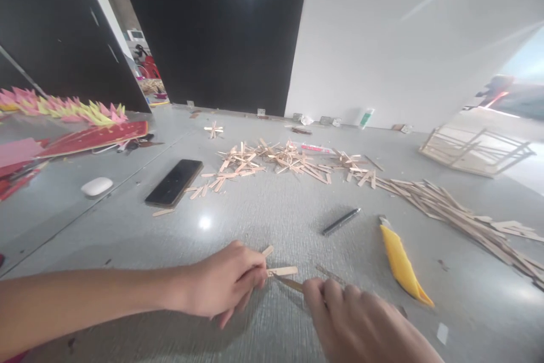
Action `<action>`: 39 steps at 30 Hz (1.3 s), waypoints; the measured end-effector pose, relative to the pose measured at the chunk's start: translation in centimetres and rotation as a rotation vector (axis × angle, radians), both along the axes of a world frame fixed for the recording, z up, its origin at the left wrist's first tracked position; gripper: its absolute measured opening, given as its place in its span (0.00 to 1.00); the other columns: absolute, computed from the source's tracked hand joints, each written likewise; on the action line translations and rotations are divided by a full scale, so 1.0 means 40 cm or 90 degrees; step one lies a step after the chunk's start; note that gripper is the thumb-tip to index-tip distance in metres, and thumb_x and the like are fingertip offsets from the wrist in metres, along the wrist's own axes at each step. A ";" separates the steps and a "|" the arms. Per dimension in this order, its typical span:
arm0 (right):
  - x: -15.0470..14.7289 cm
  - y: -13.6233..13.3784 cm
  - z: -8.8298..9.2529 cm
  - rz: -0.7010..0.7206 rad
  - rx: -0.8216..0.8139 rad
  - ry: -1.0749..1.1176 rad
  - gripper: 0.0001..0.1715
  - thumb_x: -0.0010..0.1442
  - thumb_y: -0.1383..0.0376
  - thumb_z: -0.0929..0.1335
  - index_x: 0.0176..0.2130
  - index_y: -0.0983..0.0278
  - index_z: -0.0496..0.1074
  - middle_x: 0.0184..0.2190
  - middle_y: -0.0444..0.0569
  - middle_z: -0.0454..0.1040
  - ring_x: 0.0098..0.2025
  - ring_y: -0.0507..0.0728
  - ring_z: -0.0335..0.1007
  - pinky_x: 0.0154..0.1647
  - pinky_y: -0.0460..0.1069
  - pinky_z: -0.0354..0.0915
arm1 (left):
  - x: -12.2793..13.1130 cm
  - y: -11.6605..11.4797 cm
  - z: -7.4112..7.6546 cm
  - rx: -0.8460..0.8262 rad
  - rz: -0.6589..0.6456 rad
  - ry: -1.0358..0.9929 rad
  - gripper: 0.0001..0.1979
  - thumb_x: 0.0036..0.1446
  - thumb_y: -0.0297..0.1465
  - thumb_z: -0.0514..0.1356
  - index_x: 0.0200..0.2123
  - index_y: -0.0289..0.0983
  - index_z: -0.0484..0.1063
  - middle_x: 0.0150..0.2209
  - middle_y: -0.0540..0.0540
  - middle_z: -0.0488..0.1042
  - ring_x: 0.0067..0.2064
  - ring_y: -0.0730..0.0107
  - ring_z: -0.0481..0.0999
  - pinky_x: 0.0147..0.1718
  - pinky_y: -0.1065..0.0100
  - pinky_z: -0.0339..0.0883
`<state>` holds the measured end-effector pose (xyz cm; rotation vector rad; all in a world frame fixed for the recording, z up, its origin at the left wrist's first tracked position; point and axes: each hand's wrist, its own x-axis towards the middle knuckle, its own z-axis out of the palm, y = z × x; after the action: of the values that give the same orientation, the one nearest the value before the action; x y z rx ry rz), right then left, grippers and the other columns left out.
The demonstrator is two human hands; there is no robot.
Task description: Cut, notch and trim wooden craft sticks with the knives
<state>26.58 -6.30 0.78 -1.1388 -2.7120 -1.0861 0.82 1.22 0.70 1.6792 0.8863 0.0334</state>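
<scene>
Low in the centre of the head view, my left hand point(229, 281) pinches small flat wooden sticks point(284, 271) that cross at its fingertips. One stick points right, a shorter end points up. My right hand point(357, 317), lower right, is closed round a thin pointed tool point(291, 282), whose tip touches or nearly touches the stick beside my left fingertips. The tool's handle is hidden in my right fingers. A dark pen point(341, 221) lies beyond my right hand, and a yellow-wrapped cutter point(402, 264) lies to its right.
A pile of short wooden pieces point(284, 158) spreads across the middle. Long strips point(459, 216) lie right, below a stick frame point(476, 150). A phone point(174, 183) and white case point(97, 186) are left, near red and pink craft pieces point(93, 139). Dark and white panels point(221, 34) stand behind.
</scene>
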 end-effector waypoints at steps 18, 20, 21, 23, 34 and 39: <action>-0.031 0.039 -0.012 -0.016 0.026 0.003 0.10 0.56 0.76 0.65 0.30 0.60 0.64 0.19 0.43 0.63 0.18 0.56 0.60 0.21 0.54 0.42 | 0.003 -0.049 -0.063 0.186 0.088 -0.081 0.21 0.77 0.39 0.43 0.30 0.38 0.61 0.17 0.56 0.64 0.14 0.81 0.62 0.16 0.80 0.55; -0.015 0.074 -0.009 0.017 -0.010 0.006 0.13 0.53 0.77 0.66 0.30 0.59 0.62 0.19 0.41 0.64 0.18 0.54 0.61 0.21 0.54 0.44 | 0.000 -0.050 -0.071 0.191 0.094 -0.083 0.20 0.77 0.39 0.43 0.31 0.39 0.61 0.19 0.56 0.66 0.14 0.82 0.62 0.16 0.80 0.55; -0.007 0.093 -0.006 0.039 -0.031 0.001 0.15 0.51 0.77 0.67 0.30 0.59 0.61 0.20 0.39 0.64 0.18 0.52 0.61 0.21 0.54 0.45 | -0.001 -0.051 -0.075 0.193 0.099 -0.083 0.19 0.76 0.38 0.43 0.32 0.39 0.61 0.19 0.56 0.66 0.14 0.82 0.61 0.15 0.80 0.54; 0.001 0.114 -0.002 0.074 -0.049 -0.009 0.16 0.51 0.78 0.68 0.31 0.59 0.60 0.20 0.37 0.65 0.18 0.50 0.61 0.20 0.53 0.47 | -0.001 -0.052 -0.080 0.195 0.108 -0.083 0.18 0.76 0.37 0.43 0.32 0.39 0.60 0.19 0.56 0.66 0.13 0.81 0.61 0.14 0.80 0.53; -0.013 0.088 -0.030 0.041 -0.072 0.030 0.16 0.48 0.79 0.65 0.32 0.60 0.64 0.21 0.41 0.67 0.18 0.54 0.65 0.20 0.54 0.46 | 0.018 -0.062 -0.060 0.195 0.147 -0.078 0.18 0.75 0.36 0.44 0.30 0.40 0.59 0.17 0.57 0.63 0.13 0.79 0.61 0.14 0.78 0.53; -0.005 0.121 -0.029 0.070 -0.071 0.028 0.15 0.51 0.80 0.63 0.32 0.60 0.63 0.20 0.39 0.68 0.17 0.53 0.64 0.20 0.54 0.44 | 0.030 -0.068 -0.068 0.194 0.195 -0.061 0.21 0.75 0.38 0.44 0.27 0.40 0.58 0.17 0.56 0.62 0.14 0.78 0.61 0.13 0.77 0.51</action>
<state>26.37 -1.46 -0.39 -0.9994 -2.7951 -0.8954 2.01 -1.49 -2.01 1.7887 1.0993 0.4736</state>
